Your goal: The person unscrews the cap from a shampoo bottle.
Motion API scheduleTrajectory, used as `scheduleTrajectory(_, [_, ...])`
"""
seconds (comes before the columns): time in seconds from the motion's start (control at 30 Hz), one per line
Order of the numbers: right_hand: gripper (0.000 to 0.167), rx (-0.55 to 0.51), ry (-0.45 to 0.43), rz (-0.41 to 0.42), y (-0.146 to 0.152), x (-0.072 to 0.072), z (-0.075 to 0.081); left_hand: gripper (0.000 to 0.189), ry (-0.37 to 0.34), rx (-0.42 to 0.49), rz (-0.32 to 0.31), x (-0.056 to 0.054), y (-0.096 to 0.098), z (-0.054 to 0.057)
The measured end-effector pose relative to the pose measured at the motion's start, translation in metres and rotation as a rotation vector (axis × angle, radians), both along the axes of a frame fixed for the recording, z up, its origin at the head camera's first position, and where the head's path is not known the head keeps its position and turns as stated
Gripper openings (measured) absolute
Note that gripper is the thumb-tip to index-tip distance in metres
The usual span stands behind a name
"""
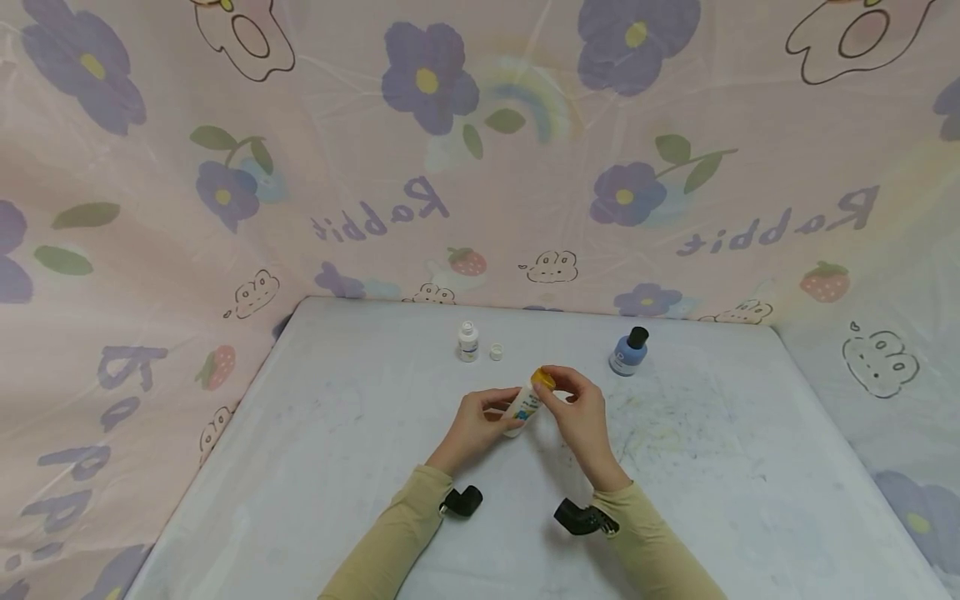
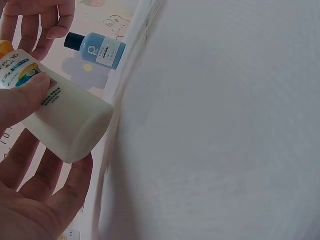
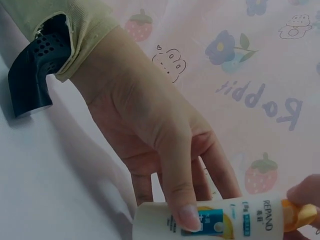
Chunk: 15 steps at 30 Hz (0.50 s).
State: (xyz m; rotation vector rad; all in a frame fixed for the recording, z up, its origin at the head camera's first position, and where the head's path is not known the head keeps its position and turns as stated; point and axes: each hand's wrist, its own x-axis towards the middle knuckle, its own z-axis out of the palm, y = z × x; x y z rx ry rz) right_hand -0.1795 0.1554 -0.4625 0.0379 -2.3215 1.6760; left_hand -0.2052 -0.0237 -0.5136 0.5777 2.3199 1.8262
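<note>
A white lotion bottle [image 1: 522, 411] with a blue-and-yellow label is held tilted above the table, its orange cap [image 1: 543, 379] pointing up and right. My left hand [image 1: 476, 423] grips the body; in the left wrist view the thumb presses on the label of the bottle [image 2: 70, 112] and the fingers support it from below. My right hand [image 1: 583, 417] pinches the cap between thumb and fingers. At the edge of the right wrist view, its fingertips enclose the cap [image 3: 298, 215].
Behind the hands stands a small white bottle [image 1: 468, 344] with its neck uncovered, a small white cap [image 1: 497, 352] beside it. A blue bottle [image 1: 628, 355] with a black lid stands at the back right. A printed curtain [image 1: 495, 225] encloses the white table [image 1: 300, 467].
</note>
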Motion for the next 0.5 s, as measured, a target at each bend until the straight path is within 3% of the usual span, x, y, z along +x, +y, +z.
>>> scheduleTrajectory(0.5, [0.033, 0.030, -0.059, 0.046, 0.0038, 0.0004, 0.0017, 0.046, 0.002, 0.006, -0.003, 0.0005, 0.0000, 0.0000])
